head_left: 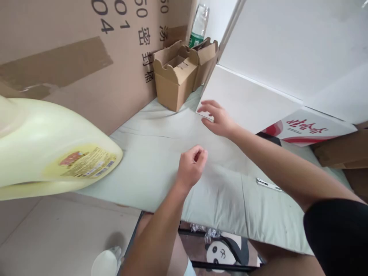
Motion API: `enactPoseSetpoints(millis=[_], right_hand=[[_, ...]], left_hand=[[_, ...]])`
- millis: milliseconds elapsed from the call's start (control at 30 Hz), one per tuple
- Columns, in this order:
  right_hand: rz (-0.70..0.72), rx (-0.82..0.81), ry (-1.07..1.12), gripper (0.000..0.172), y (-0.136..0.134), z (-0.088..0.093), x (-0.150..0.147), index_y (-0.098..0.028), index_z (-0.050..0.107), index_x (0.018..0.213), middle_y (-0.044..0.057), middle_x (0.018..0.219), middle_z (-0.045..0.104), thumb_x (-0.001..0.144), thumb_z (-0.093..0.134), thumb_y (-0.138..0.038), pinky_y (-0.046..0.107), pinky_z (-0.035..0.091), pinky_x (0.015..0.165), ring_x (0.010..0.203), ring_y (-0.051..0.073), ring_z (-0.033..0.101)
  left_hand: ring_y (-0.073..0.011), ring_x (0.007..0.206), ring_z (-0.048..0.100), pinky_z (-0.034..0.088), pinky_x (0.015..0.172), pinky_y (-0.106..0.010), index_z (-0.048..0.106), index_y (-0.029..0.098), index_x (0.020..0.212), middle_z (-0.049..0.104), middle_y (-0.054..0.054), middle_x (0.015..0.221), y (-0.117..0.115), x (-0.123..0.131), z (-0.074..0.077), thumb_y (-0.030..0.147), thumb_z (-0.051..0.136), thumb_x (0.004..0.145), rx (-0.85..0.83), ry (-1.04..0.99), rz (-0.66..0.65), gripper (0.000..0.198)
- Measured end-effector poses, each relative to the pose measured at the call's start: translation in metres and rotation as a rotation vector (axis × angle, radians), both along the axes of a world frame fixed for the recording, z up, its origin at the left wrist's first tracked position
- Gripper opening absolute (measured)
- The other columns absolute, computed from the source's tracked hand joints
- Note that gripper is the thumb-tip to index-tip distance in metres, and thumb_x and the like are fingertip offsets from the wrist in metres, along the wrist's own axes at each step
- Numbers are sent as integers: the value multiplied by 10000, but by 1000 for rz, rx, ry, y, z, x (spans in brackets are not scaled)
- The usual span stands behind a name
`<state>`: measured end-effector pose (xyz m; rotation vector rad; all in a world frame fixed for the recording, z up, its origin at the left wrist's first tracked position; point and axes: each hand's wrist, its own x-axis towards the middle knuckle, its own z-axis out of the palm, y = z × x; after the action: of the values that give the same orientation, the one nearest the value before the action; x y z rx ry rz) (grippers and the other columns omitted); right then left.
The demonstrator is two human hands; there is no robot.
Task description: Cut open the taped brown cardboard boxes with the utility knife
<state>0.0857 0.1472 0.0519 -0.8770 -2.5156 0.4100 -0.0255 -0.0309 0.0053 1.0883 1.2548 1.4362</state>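
Note:
My left hand [191, 165] is over the middle of the pale green cloth [155, 161], its fingers curled into a loose fist. Whatever it may hold is hidden inside the fingers. Farther back, my right hand [217, 118] reaches over the cloth with its fingers apart and nothing in them. It is near the lower left corner of a white panel [247, 97]. Beyond the right hand, to the left, stands a small open-topped cardboard box [169, 90]. A slim white and grey object [268, 184] lies on the cloth beside my right forearm.
A large brown carton [71, 23] rises at the back left. Another small box [204, 63] and a clear bottle [199, 25] stand behind. A big pale yellow container [57, 130] fills the left. A red-and-white box [307, 126] lies right; a white cup [104, 263] is below.

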Motion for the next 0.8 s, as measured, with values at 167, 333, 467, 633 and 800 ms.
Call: enactPoseSetpoints(millis=[167, 333, 467, 633, 800], right_hand=[[42, -6, -15, 550, 49, 16, -124, -168, 543, 1431, 101, 1627, 423, 882, 539, -143, 418, 518, 1113, 1350, 254, 603], [1, 6, 4, 398, 40, 16, -122, -116, 648, 1266, 48, 1448, 612, 997, 372, -213, 490, 415, 1205, 1409, 250, 561], [12, -26, 182, 316, -25, 25, -20, -190, 703, 1215, 91, 1440, 642, 955, 523, -171, 401, 623, 1000, 1234, 249, 682], [74, 23, 260, 315, -147, 49, 132, -276, 752, 939, 56, 1067, 784, 958, 513, -71, 364, 650, 781, 904, 214, 772], [148, 7, 192, 313, -222, 47, 209, -241, 690, 916, 78, 977, 786, 852, 488, -10, 324, 599, 624, 729, 186, 738]], left_hand=[[-134, 533, 416, 340, 521, -282, 517, 221, 656, 457, 31, 553, 4, 10, -2, 417, 530, 872, -25, -18, -27, 292], [-138, 551, 453, 380, 561, -285, 537, 222, 638, 472, 30, 554, 3, 10, -5, 367, 590, 854, 42, 0, 90, 266], [-163, 709, 505, 429, 700, -290, 501, 244, 805, 503, 13, 717, 14, -17, -15, 392, 497, 915, 88, -27, 456, 184], [-188, 956, 635, 477, 792, -300, 493, 263, 980, 605, -37, 992, 29, -39, -20, 410, 461, 835, 56, -242, 834, 209], [-248, 1035, 684, 546, 863, -363, 629, 250, 1015, 697, -78, 1040, 20, -2, -2, 585, 500, 830, 148, -214, 196, 404]])
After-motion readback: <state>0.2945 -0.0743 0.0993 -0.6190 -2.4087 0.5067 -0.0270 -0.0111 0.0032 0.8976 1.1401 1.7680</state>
